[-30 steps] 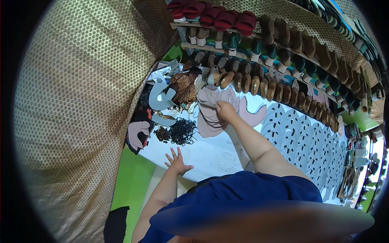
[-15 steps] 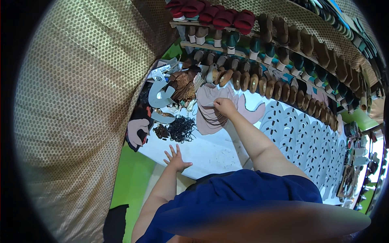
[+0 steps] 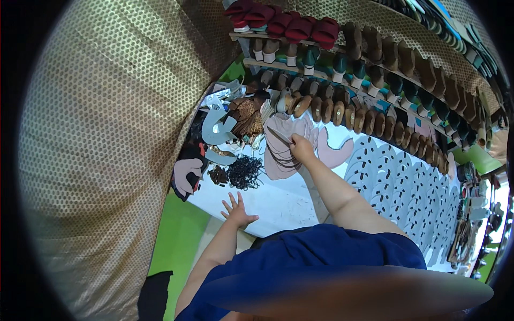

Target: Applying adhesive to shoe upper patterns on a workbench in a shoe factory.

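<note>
I watch my right hand (image 3: pixel 301 150) reach out across the white table (image 3: pixel 278 200), its fingers (image 3: pixel 292 144) closed on the top sheet of a stack of pale pink, curved leather cut-outs (image 3: pixel 278 152) lying toward 12 o'clock from my body. Against the frame half a second ago, the hand sits a touch further left on the stack, gripping at its edge. My left hand (image 3: pixel 237 209) rests flat near the table's front edge at about 9 o'clock from my chest, fingers spread wide and holding nothing, much as before. Just left of the stack lies a tangle of black cords (image 3: pixel 244 171), and beyond it at 11 o'clock a grey, hook-shaped cut piece (image 3: pixel 217 128) beside a fan of brown woven strips (image 3: pixel 247 115). Wooden shelves (image 3: pixel 332 61) at 12 o'clock carry rows of red slippers (image 3: pixel 284 24) and brown heeled sandals (image 3: pixel 369 120). White perforated sole sheets (image 3: pixel 407 182) cover the table at 2 o'clock.
</note>
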Tool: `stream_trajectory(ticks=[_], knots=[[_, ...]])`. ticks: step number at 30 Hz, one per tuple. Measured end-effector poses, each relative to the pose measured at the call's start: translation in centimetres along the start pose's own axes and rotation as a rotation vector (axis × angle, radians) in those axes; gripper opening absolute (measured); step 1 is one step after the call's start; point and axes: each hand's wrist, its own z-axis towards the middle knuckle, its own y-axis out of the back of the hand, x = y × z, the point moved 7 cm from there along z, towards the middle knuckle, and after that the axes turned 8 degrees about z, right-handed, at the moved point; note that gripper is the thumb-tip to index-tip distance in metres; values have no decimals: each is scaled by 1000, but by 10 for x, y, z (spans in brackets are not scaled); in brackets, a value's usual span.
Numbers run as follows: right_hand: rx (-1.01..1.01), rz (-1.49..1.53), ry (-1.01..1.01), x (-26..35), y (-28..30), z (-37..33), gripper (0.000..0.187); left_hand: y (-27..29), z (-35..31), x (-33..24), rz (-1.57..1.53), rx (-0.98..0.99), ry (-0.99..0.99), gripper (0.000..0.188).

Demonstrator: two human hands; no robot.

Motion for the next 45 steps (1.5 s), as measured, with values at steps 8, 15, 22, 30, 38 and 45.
stream_trajectory(ticks=[8,15,22,30,38,45], knots=[[104,-106,135,-6,-19,-8,20,5,-1,-39,76,-422,-288,111],[129,-135,44,-5,-16,2,22,108,58,-163,173,-603,-819,86],[-309,-121,-153,-10,86,63,24,123,78,-195,284,-500,-785,82],[-674,-222,-170,76,248,66,22,135,77,-193,207,-493,-757,74],[-213,-478,-74,104,220,5,20,142,49,-140,-105,-720,-811,67],[152,-350,52,135,124,-34,29,51,-4,-52,29,-648,-555,82]])
